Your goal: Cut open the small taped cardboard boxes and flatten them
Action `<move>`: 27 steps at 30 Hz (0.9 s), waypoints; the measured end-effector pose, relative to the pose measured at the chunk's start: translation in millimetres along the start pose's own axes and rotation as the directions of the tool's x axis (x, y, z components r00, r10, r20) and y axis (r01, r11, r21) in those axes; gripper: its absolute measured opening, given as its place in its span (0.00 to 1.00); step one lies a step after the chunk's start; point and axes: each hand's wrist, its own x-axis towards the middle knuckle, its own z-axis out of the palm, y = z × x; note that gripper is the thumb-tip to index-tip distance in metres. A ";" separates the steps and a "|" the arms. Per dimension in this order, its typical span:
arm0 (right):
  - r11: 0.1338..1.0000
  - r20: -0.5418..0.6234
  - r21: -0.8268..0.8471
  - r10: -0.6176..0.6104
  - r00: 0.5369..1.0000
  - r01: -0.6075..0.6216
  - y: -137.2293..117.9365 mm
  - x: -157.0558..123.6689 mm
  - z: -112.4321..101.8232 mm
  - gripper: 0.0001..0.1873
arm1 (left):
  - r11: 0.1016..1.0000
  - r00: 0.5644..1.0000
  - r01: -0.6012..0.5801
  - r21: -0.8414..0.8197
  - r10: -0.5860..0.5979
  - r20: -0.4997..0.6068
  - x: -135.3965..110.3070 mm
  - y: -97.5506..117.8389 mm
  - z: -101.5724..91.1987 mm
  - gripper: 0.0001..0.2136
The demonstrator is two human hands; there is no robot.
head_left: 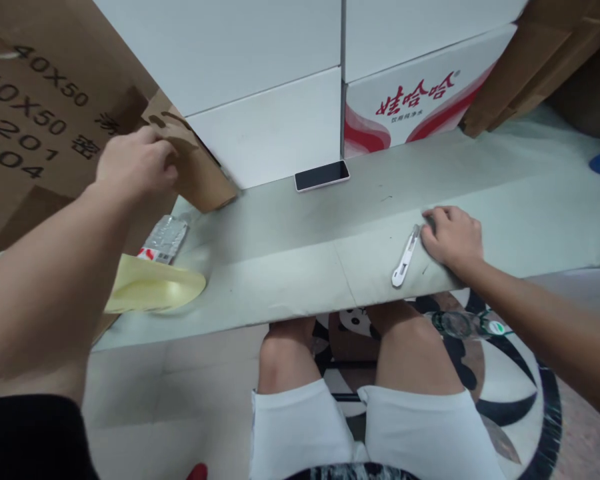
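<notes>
My left hand [136, 165] is raised at the left, fingers curled over the top edge of a brown cardboard flap [195, 167] that leans against the white boxes. My right hand [453, 240] rests on the pale grey sheet [300, 260] spread over my knees, fingers bent, fingertips touching the end of a white utility knife [406, 258] that lies flat on the sheet. A phone [322, 176] lies face up at the sheet's far edge, against the boxes.
White cartons [260, 73] are stacked behind, one printed red [415, 107]. Big brown cartons [35, 113] stand left, more cardboard at right. A yellow tape roll [155, 287] and a plastic packet [166, 238] lie at left. A patterned stool [485, 360] shows under my knees.
</notes>
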 end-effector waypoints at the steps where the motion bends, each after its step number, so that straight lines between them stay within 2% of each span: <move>1: 1.000 -0.004 0.006 0.000 1.000 0.000 0.2 -0.1 0.1 0.22 | 0.997 0.999 -0.038 0.061 0.038 0.004 -2.6 11.9 -4.7 0.19; 3: 1.000 -0.006 0.012 -0.001 1.000 0.001 0.5 -0.3 0.0 0.22 | 0.983 0.995 -0.099 0.154 0.097 0.017 -9.1 38.7 -13.3 0.21; 5: 1.000 0.000 0.010 0.000 1.000 0.000 0.6 -0.4 -0.5 0.22 | 0.981 0.990 -0.143 0.134 0.143 0.006 -19.1 70.1 -20.5 0.21; 8: 1.000 0.006 0.007 0.003 1.000 -0.003 0.7 -0.6 -1.4 0.23 | 0.973 0.973 -0.229 -0.013 0.229 -0.034 -44.4 123.5 -31.3 0.21; 10: 1.000 0.007 0.011 0.004 1.000 -0.004 0.8 -0.9 -1.9 0.23 | 0.942 0.963 -0.267 -0.204 0.258 -0.071 -65.7 156.2 -41.4 0.28; 11: 1.000 0.008 0.013 0.004 1.000 -0.004 0.9 -1.0 -2.2 0.23 | 0.908 0.948 -0.317 -0.275 0.297 -0.112 -75.7 168.8 -47.6 0.29; 13: 1.000 0.016 0.018 0.000 1.000 0.000 1.1 -1.3 -2.7 0.23 | 0.852 0.893 -0.440 -0.284 0.383 -0.235 -90.4 181.8 -59.8 0.27; 15: 1.000 0.025 0.023 -0.004 1.000 0.004 1.1 -1.8 -3.4 0.24 | 0.836 0.855 -0.489 -0.250 0.401 -0.331 -94.6 176.3 -66.8 0.25; 16: 1.000 0.027 0.026 -0.005 1.000 0.004 1.0 -2.2 -3.7 0.24 | 0.846 0.855 -0.474 -0.243 0.377 -0.356 -92.9 167.5 -66.5 0.23; 17: 1.000 0.027 0.030 -0.005 1.000 0.004 0.8 -2.5 -4.1 0.24 | 0.861 0.864 -0.444 -0.247 0.339 -0.371 -89.3 155.8 -63.0 0.22; 19: 0.999 0.022 0.041 -0.008 1.000 0.007 0.4 -3.2 -4.6 0.23 | 0.907 0.917 -0.305 -0.291 0.198 -0.346 -79.4 129.1 -47.4 0.21; 21: 0.999 0.013 0.049 -0.015 1.000 0.015 0.1 -3.5 -4.7 0.22 | 0.920 0.985 -0.119 -0.373 0.062 -0.160 -71.8 106.2 -23.9 0.21; 22: 0.999 0.010 0.050 -0.018 1.000 0.018 0.0 -3.5 -4.6 0.22 | 0.888 0.999 -0.021 -0.460 0.006 -0.035 -70.4 98.4 -11.3 0.23; 24: 0.999 0.011 0.045 -0.016 1.000 0.015 0.2 -3.3 -4.1 0.22 | 0.795 0.976 0.159 -0.585 -0.038 0.214 -73.3 91.4 11.2 0.24; 26: 0.999 0.017 0.040 -0.012 1.000 0.011 0.5 -2.9 -3.6 0.23 | 0.729 0.935 0.264 -0.631 -0.031 0.354 -82.1 94.1 25.7 0.25; 27: 0.999 0.019 0.038 -0.012 1.000 0.011 0.7 -2.7 -3.4 0.22 | 0.726 0.923 0.272 -0.632 -0.010 0.385 -87.6 97.7 29.2 0.25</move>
